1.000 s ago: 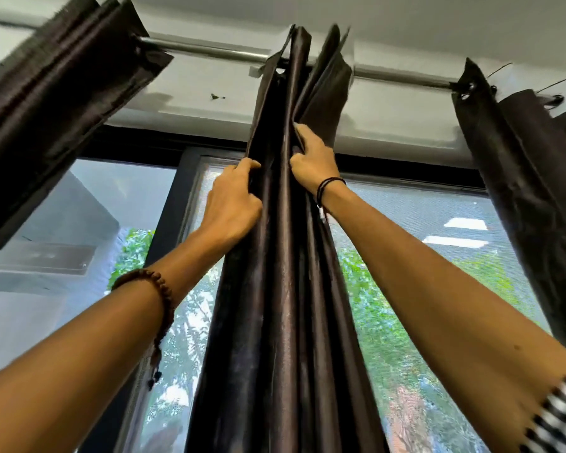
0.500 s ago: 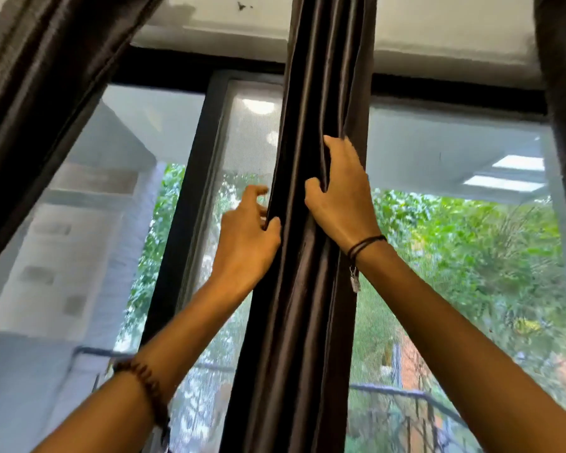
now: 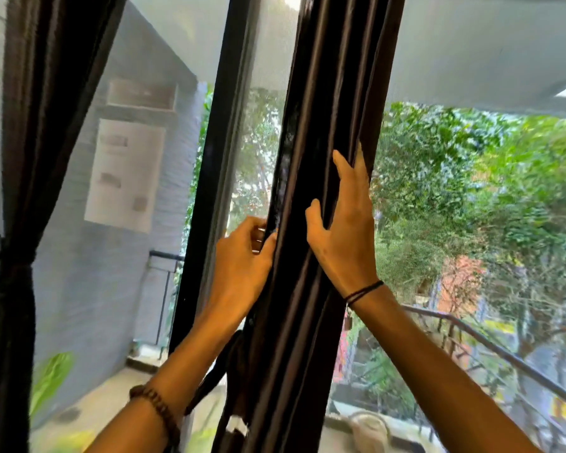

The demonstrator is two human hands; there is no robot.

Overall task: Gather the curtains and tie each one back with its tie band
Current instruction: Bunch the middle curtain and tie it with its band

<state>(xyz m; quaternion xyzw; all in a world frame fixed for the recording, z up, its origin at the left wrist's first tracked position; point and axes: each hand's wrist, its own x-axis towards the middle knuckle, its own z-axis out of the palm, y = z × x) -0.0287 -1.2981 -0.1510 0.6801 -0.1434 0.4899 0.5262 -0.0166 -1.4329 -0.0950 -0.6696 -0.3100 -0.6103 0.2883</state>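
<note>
A dark brown curtain (image 3: 321, 132) hangs gathered into a narrow bundle of folds down the middle of the window. My left hand (image 3: 242, 266) grips the bundle's left edge, fingers curled behind the fabric. My right hand (image 3: 343, 223) lies on the bundle's right side, its fingers reaching up along a fold and the thumb pressed into another. A dark tie band (image 3: 216, 374) hangs loose beside the bundle under my left forearm. At the far left a second dark curtain (image 3: 43, 93) hangs with a tie band (image 3: 12, 256) round its waist.
A black window frame post (image 3: 216, 152) stands just left of the middle bundle. Behind the insect screen are a grey building, a balcony railing (image 3: 490, 348) and green trees. A white label (image 3: 239, 425) shows low on the curtain.
Both hands have slid down the gathered curtain from near the rod to mid height. The view has dropped with them, so the rod and the right curtain are out of sight.
</note>
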